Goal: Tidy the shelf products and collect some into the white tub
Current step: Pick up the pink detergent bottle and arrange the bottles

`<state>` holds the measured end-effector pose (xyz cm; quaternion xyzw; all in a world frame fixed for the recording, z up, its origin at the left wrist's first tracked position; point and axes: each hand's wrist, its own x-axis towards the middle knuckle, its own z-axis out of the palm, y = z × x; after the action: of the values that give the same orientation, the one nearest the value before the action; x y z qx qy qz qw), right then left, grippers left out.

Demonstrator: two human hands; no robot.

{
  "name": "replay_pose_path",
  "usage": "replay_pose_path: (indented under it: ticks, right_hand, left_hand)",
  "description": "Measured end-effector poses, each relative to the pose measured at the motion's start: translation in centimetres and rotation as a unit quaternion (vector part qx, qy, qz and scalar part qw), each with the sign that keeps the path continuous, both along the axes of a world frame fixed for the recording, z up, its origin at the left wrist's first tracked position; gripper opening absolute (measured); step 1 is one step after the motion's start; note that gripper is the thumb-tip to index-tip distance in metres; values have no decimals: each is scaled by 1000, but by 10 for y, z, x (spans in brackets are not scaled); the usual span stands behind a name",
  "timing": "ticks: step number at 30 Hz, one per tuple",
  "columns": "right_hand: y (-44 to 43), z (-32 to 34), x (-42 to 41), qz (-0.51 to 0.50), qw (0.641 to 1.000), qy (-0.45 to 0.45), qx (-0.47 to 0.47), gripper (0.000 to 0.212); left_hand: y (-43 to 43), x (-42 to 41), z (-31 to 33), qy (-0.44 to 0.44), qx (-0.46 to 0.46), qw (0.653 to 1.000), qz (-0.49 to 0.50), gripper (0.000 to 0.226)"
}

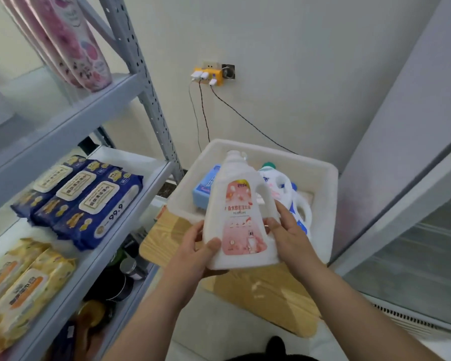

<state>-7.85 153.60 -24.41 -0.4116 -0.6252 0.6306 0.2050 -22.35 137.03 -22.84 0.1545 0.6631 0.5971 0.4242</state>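
As it looks bound for the white tub (330, 178), my left hand (195, 254) and right hand (290, 237) clasp the pink-labelled bottle (241, 204) by its near end.

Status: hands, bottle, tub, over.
Left hand and right hand both grip pink-label bottle by white tub. Tub holds blue pack, second bottle. Nothing visibly in the way.

Soft, even indoor light, wide-angle bending at edges, slightly blurry throughout

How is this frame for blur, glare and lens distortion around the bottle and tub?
Head view: the bottle is fairly sharp; the white tub is washed out at the rim; the shelf post slants from wide-angle distortion; the yellow wipe packs at the left edge are smeared.
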Motion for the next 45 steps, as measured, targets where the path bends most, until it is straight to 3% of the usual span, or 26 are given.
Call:
replay_pose_path:
  ticks: [5,8,10,12,17,20,26,30,34,40,42,45]
  right_hand:
    - [65,-9,34,-11,999,-30,24,61]
    - [97,-14,46,1,995,-66,72,48]
    - [114,-21,49,-1,991,-100,91,68]
    - [131,-34,49,-13,985,-135,109,74]
    - [161,-49,31,-38,977,-193,85,49]
    - [176,-55,17,-47,971,-220,78,24]
    - [195,-67,-5,-76,968,-236,27,43]
    - [200,-78,-12,-105,967,-230,29,25]
    - [196,-87,-16,-94,973,-204,49,65]
    - [193,-88,-14,-92,966,-217,108,58]
    - [186,-87,-12,-48,964,-210,153,67]
    - [178,-88,-13,-3,960,-244,136,77]
  left_hand:
    - [80,32,-6,41,-14,998,-37,53]
    - [123,49,-15,61,-19,996,-61,61]
    - [146,54,-20,70,-23,993,-87,65]
    - [168,50,-29,96,-41,989,-107,68]
    - [219,24,-52,183,-89,962,-184,66]
    - [243,9,-59,219,-120,939,-236,89]
    - [274,-12,-74,288,-122,903,-294,89]
    - [281,-20,-89,374,-130,851,-346,100]
    - [278,-19,-108,478,-134,779,-383,110]
    - [279,-18,-119,530,-141,734,-400,109]
    - [277,-24,-119,557,-146,708,-408,106]
    - [271,-31,-121,578,-164,675,-428,104]
